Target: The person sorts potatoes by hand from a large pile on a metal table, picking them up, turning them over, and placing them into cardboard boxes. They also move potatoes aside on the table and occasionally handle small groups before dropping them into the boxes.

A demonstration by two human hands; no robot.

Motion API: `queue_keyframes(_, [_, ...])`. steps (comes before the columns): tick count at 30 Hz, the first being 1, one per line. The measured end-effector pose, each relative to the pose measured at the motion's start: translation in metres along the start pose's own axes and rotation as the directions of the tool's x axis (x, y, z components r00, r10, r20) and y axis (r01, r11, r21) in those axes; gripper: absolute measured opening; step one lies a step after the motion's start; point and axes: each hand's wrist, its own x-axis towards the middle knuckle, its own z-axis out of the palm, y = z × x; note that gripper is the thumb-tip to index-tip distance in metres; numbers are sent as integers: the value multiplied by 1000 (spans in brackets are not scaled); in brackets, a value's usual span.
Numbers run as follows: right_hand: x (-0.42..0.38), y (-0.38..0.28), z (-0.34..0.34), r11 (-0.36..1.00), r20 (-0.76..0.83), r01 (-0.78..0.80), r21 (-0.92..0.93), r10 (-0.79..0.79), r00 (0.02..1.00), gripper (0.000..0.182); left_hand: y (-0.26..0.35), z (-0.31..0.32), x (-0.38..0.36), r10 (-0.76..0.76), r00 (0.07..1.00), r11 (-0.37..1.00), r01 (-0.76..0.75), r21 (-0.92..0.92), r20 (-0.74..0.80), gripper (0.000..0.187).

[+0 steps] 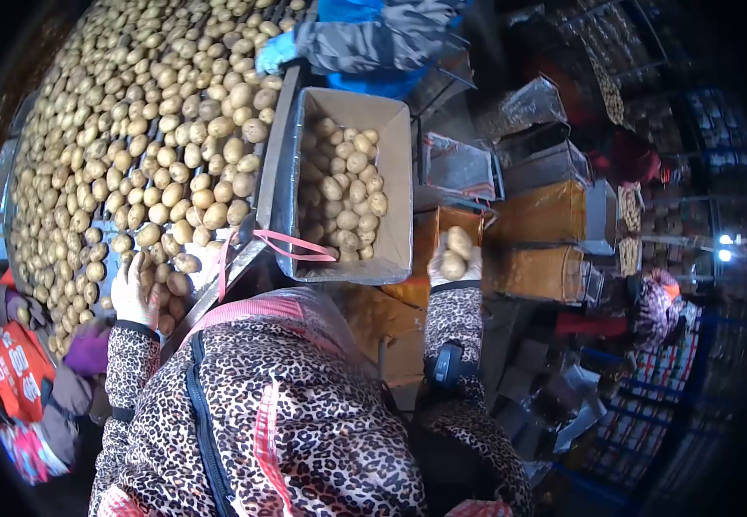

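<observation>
Two potatoes [457, 243] are held in the right hand [436, 272], just right of the centre of the frame, one beyond the other; the fingers are curled about their sides, so the grip is filled. The left hand [135, 295] is laid among loose potatoes [177, 283], left of centre in the frame; its fingers are slightly bent, and whether anything is gripped there cannot be told. The loose potatoes are spread from there up across the upper left of the frame, bounded on the right by a metal rail [271, 159]. A heap of potatoes [348, 185] is contained in a box [398, 172] at upper centre, between the rail and the right hand. Another person's blue-gloved hand [276, 53] is seen at the top of the frame, near the rail.

Each potato is judged to be firm and stiff, dense for its size but easily lifted, and unlikely to yield under the fingers. The skin looks smooth, so some slipping or rolling is to be expected, above all where two are carried in one palm. Bruising is possible if they are dropped. A hold is best taken around the widest part, with fingers and thumb set on opposite sides and the palm kept beneath.
</observation>
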Motion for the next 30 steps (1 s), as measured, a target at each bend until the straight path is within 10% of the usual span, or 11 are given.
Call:
queue_keyframes(2, [9, -26, -18, 926, -339, 371, 61, -330, 881, 71, 1, 6, 8, 96, 994, 994, -93, -60, 46, 62])
queue_keyframes(5, [17, -33, -64, 977, -334, 211, -9, -202, 921, 79, 13, 6, 17, 135, 989, 990, -132, -53, 55, 60])
queue_keyframes(12, [12, 88, 81, 973, -146, -188, -132, 169, 975, 70, 45, -1, 34, 285, 951, 922, -237, -306, 121, 42])
queue_keyframes(13, [43, 100, 84, 946, -395, -27, -323, -109, 912, 50, 54, -9, 38, 301, 900, 921, -187, -342, 316, 34])
queue_keyframes(14, [56, 103, 87, 505, -236, -39, -862, -333, 913, 51, 62, -20, 37, 294, 819, 924, -112, -366, 493, 29])
queue_keyframes(15, [59, 102, 95, -176, 95, 29, -984, -383, 919, 56, 69, -31, 27, 244, 803, 947, -77, -312, 544, 26])
queue_keyframes(16, [63, 108, 107, -766, 440, 128, -630, -216, 872, 65, 66, -35, 16, 201, 778, 963, -44, -267, 595, 25])
queue_keyframes(20, [73, 198, 183, -263, 434, 493, -829, 254, 864, 57, 26, 1, -51, 274, 899, 898, -112, -426, 341, 22])
queue_keyframes(25, [35, 380, 197, -580, 264, 813, 61, 795, 547, 87, 15, -22, -93, 73, 970, 898, 36, -438, 230, 24])
queue_keyframes(30, [-42, 483, 175, -652, 190, 758, -13, 743, 642, 93, 6, -33, -131, -100, 973, 861, 189, -472, 207, 22])
